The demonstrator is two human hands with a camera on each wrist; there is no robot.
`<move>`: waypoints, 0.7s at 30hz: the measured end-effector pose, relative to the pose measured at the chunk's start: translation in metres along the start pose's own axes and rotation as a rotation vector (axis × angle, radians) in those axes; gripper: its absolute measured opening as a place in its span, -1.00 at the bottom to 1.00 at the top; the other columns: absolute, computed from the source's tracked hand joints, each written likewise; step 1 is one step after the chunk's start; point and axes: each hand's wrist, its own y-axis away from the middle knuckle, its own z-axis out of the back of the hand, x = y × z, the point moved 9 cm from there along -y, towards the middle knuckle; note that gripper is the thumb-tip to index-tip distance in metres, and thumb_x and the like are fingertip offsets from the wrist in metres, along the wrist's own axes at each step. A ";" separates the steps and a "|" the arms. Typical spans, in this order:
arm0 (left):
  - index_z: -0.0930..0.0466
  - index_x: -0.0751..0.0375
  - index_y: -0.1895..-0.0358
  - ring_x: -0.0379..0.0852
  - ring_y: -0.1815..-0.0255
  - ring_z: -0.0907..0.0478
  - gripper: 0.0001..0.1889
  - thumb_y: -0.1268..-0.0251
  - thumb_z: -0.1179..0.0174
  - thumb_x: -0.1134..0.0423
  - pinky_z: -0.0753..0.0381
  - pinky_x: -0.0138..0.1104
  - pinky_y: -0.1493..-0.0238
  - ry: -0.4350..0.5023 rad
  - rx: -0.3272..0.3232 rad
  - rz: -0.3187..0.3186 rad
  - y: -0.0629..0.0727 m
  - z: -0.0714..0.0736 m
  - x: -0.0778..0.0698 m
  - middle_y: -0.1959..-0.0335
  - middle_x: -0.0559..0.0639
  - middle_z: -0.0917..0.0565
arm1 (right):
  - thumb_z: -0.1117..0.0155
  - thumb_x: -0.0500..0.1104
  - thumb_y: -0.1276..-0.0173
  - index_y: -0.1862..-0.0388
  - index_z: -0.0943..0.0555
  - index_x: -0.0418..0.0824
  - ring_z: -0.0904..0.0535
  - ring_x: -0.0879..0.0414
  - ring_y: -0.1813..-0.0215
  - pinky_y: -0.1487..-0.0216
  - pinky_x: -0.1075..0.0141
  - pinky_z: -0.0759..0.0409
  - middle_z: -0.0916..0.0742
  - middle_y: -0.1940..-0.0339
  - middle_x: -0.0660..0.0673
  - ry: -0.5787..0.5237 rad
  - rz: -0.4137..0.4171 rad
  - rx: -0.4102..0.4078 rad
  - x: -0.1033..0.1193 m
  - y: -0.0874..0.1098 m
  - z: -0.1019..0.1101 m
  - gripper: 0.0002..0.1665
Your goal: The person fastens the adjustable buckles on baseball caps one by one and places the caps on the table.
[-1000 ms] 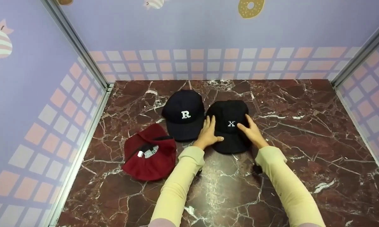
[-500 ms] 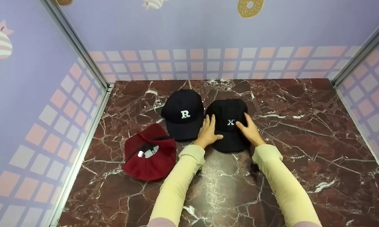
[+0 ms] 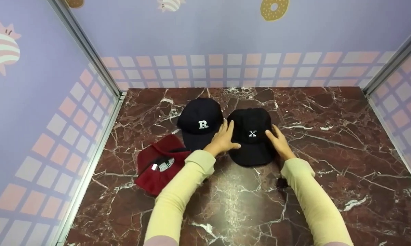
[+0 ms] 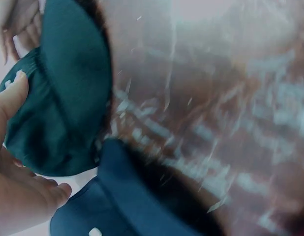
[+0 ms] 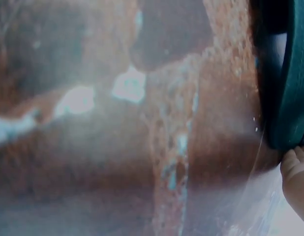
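Observation:
A black baseball cap [image 3: 249,119] with a small white X-like mark lies upright on the marble surface, brim toward me. My left hand [image 3: 222,140] is at its left side, fingers extended between it and the navy cap [image 3: 199,111] lettered R, thumb over the black cap's brim edge. At the right side of the black cap is my right hand [image 3: 280,142], its thumb near the crown's edge and fingers loosely extended. The right wrist view catches only a few fingertips [image 5: 289,162] beside the cap's rim. A dark red cap [image 3: 150,182] lies inside up, partly covered by my left sleeve.
The caps rest on a dark red marble-patterned surface [image 3: 339,164]. A lilac back wall [image 3: 205,37] with checks and candy pictures closes the far side. Similar side walls with grey metal edging stand left and right.
My right hand's thumb has shifted right, from the black cap's front to its edge. The left hand has drawn slightly left, its forearm now covering part of the red cap. The caps look unmoved.

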 end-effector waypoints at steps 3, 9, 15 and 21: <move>0.27 0.12 -0.39 0.11 -0.41 0.19 0.00 0.00 -0.23 -0.04 -0.09 -0.02 -0.28 -0.012 0.011 -0.006 0.004 0.014 0.002 -0.41 0.22 0.24 | 0.11 0.00 -0.36 -0.36 0.05 -0.36 -0.01 -0.11 -0.39 -0.37 0.14 0.02 -0.12 -0.37 -0.34 -0.104 -0.034 -0.001 -0.004 -0.001 0.004 -0.26; 0.23 0.15 -0.39 0.11 -0.41 0.16 -0.02 0.01 -0.23 -0.04 -0.10 0.01 -0.26 -0.027 -0.033 0.015 0.012 0.041 0.025 -0.41 0.22 0.22 | 0.20 -0.01 -0.39 -0.36 0.10 -0.38 -0.01 -0.13 -0.39 -0.36 0.13 -0.03 -0.09 -0.37 -0.36 -0.234 -0.100 0.026 -0.011 0.000 0.007 -0.27; 0.22 0.15 -0.39 0.16 -0.39 0.13 -0.01 0.01 -0.23 -0.03 -0.10 0.06 -0.24 -0.015 -0.079 0.093 0.020 0.067 0.064 -0.40 0.24 0.21 | 0.23 0.03 -0.40 -0.36 0.14 -0.41 0.02 -0.14 -0.39 -0.36 0.13 -0.01 -0.08 -0.37 -0.37 -0.257 -0.108 0.063 -0.013 0.001 0.007 -0.24; 0.22 0.20 -0.38 0.22 -0.37 0.09 -0.02 0.01 -0.22 -0.03 -0.08 0.09 -0.24 -0.008 -0.088 0.178 0.031 0.088 0.108 -0.39 0.30 0.17 | 0.19 0.08 -0.37 -0.35 0.11 -0.42 0.01 -0.13 -0.39 -0.37 0.13 0.00 -0.11 -0.36 -0.37 -0.257 -0.112 0.084 -0.015 0.001 0.007 -0.19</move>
